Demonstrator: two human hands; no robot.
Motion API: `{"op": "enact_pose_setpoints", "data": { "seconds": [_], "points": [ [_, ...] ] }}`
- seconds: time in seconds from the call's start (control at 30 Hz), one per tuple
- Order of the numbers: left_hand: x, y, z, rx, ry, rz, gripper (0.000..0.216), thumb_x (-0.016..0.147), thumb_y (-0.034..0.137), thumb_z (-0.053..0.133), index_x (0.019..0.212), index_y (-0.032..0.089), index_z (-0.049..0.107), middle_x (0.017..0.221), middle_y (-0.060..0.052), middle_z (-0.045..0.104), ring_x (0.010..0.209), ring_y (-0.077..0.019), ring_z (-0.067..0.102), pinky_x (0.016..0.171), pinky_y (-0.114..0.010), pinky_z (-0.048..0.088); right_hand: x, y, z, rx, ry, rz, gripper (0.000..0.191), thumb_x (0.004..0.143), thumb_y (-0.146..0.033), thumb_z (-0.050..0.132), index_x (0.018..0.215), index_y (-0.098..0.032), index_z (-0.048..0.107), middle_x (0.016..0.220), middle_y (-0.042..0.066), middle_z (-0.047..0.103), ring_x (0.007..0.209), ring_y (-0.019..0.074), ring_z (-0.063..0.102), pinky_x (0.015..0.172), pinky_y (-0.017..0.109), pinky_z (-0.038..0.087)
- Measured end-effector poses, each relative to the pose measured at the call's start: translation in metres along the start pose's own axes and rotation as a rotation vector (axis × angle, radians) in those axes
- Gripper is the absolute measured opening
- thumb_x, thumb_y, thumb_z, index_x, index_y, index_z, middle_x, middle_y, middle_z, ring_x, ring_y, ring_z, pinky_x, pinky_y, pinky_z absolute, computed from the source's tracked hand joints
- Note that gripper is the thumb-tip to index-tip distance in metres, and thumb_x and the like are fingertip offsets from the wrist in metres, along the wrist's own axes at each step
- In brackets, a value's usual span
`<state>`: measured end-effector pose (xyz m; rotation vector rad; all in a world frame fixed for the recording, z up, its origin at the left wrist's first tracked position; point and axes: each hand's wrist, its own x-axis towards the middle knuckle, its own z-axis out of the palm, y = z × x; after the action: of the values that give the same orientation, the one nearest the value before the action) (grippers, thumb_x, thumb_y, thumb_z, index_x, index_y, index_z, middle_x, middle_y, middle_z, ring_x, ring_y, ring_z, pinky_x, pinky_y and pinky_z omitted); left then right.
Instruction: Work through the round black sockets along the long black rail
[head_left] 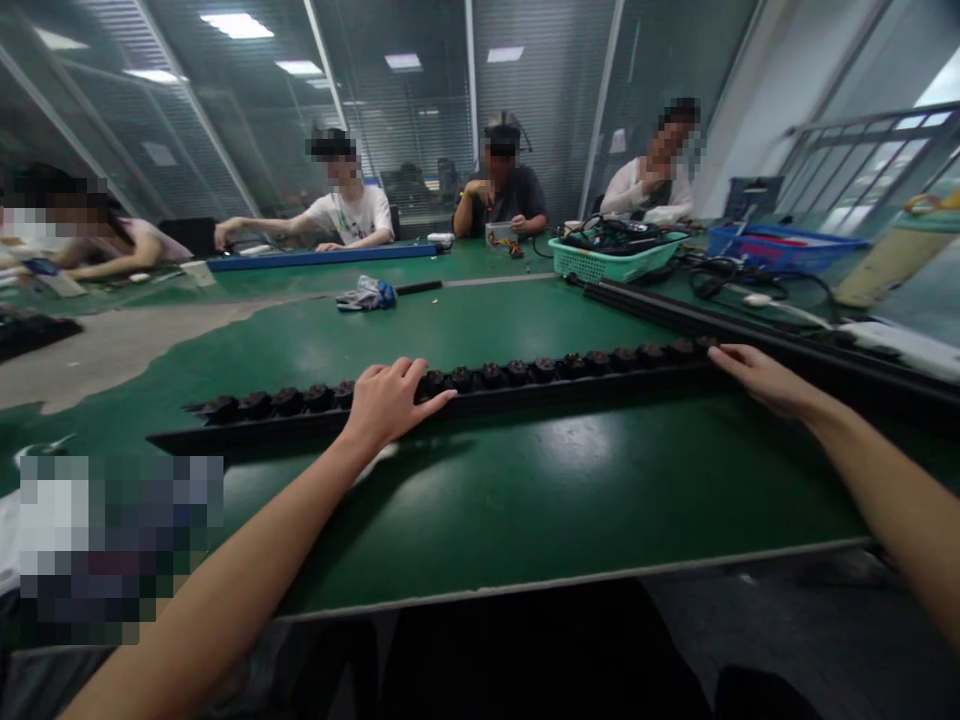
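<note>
A long black power strip (622, 385) with a row of round, socket-like pieces along its top lies slantwise on the green table in front of me. My left hand (386, 400) grips it left of the middle, fingers curled over the far side and thumb along the near side. At its right end, my right hand (757, 375) holds the last round piece with the fingertips; part of that grip is hidden. The strip's left end sticks out past my left hand.
Other long black strips (675, 315) lie at the right, beside a white power strip (900, 345) and cables. A green basket (600, 265) of black parts and a blue basket (780, 250) stand behind. Gloves (366, 294) lie mid-table. Several people sit across and at the left.
</note>
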<state>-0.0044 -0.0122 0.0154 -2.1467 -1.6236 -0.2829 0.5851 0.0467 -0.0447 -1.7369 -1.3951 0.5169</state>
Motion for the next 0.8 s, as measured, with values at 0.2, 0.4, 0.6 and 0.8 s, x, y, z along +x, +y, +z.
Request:
{"op": "enact_pose_setpoints", "data": {
  "seconds": [0.2, 0.4, 0.6, 0.8],
  "points": [
    [0.003, -0.009, -0.01, 0.017, -0.134, -0.074, 0.095, 0.088, 0.095, 0.038, 0.139, 0.019, 0.063, 0.109, -0.017, 0.077, 0.1, -0.0375, 0.071, 0.087, -0.041, 0.046, 0.004, 0.006, 0.021, 0.11, 0.158, -0.093, 0.05, 0.099, -0.068, 0.052, 0.113, -0.023, 0.07, 0.134, 0.012, 0.072, 0.134, 0.0281, 0.06, 0.124, 0.038, 0.036],
    [0.005, -0.011, -0.007, 0.059, -0.149, -0.065, 0.09, 0.085, 0.097, 0.038, 0.121, 0.02, 0.069, 0.106, -0.017, 0.076, 0.095, -0.0372, 0.069, 0.079, -0.039, 0.046, 0.013, 0.006, 0.026, 0.361, 0.111, -0.023, 0.033, 0.105, -0.047, 0.046, 0.108, -0.026, 0.071, 0.142, 0.009, 0.07, 0.136, 0.0246, 0.059, 0.122, 0.038, 0.037],
    [0.004, -0.014, 0.005, 0.03, -0.09, -0.053, 0.082, 0.087, 0.091, 0.044, 0.122, 0.021, 0.068, 0.106, -0.017, 0.075, 0.097, -0.0354, 0.067, 0.078, -0.038, 0.044, 0.011, 0.0, 0.021, 0.395, 0.107, 0.023, 0.026, 0.091, -0.05, 0.064, 0.101, -0.028, 0.073, 0.133, 0.008, 0.074, 0.135, 0.032, 0.059, 0.117, 0.049, 0.043],
    [0.003, -0.013, 0.007, 0.033, -0.059, -0.063, 0.078, 0.088, 0.089, 0.046, 0.117, 0.021, 0.07, 0.103, -0.017, 0.075, 0.095, -0.0351, 0.068, 0.074, -0.036, 0.042, 0.011, -0.001, 0.022, 0.399, 0.141, -0.037, 0.03, 0.084, -0.057, 0.07, 0.092, -0.028, 0.072, 0.12, 0.009, 0.077, 0.133, 0.0328, 0.061, 0.118, 0.049, 0.043]
  ]
}}
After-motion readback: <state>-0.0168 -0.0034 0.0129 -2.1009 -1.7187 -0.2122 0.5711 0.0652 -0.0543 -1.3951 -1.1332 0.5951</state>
